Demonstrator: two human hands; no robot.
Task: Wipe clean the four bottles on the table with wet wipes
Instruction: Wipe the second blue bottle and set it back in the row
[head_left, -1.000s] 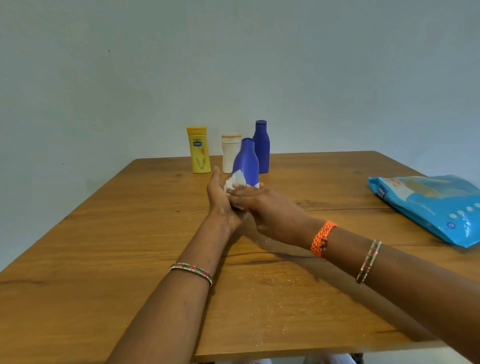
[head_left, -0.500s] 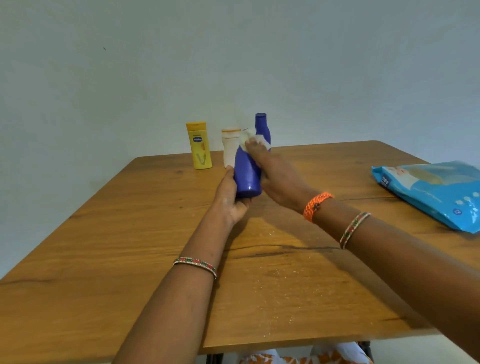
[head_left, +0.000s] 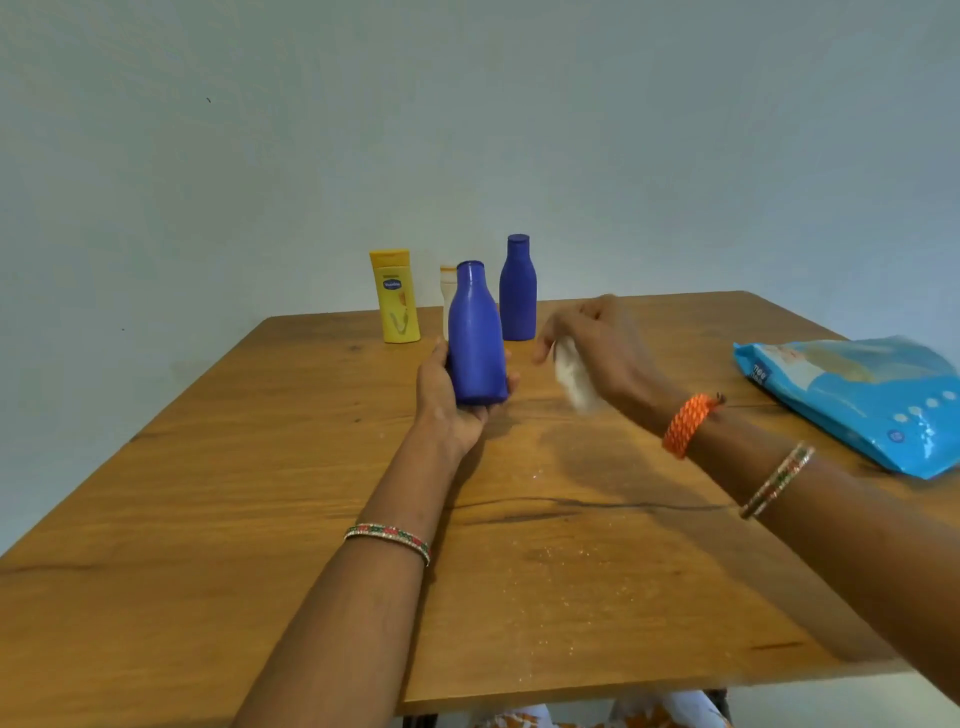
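Observation:
My left hand (head_left: 445, 402) grips a blue bottle (head_left: 475, 335) by its base and holds it upright above the wooden table (head_left: 260, 519). To its right, apart from the bottle, my right hand (head_left: 605, 348) is blurred and closed on a crumpled white wet wipe (head_left: 571, 371). At the table's far edge stand a yellow bottle (head_left: 396, 297), a white bottle (head_left: 447, 291) mostly hidden behind the held one, and a second, taller blue bottle (head_left: 517, 288).
A light blue pack of wet wipes (head_left: 857, 400) lies flat at the table's right edge. A pale wall rises right behind the row of bottles. Small specks glisten on the wood near the front middle.
My right hand with the wipe has come off the top of the blue bottle and swung to the right. My left hand still holds the bottle upright.

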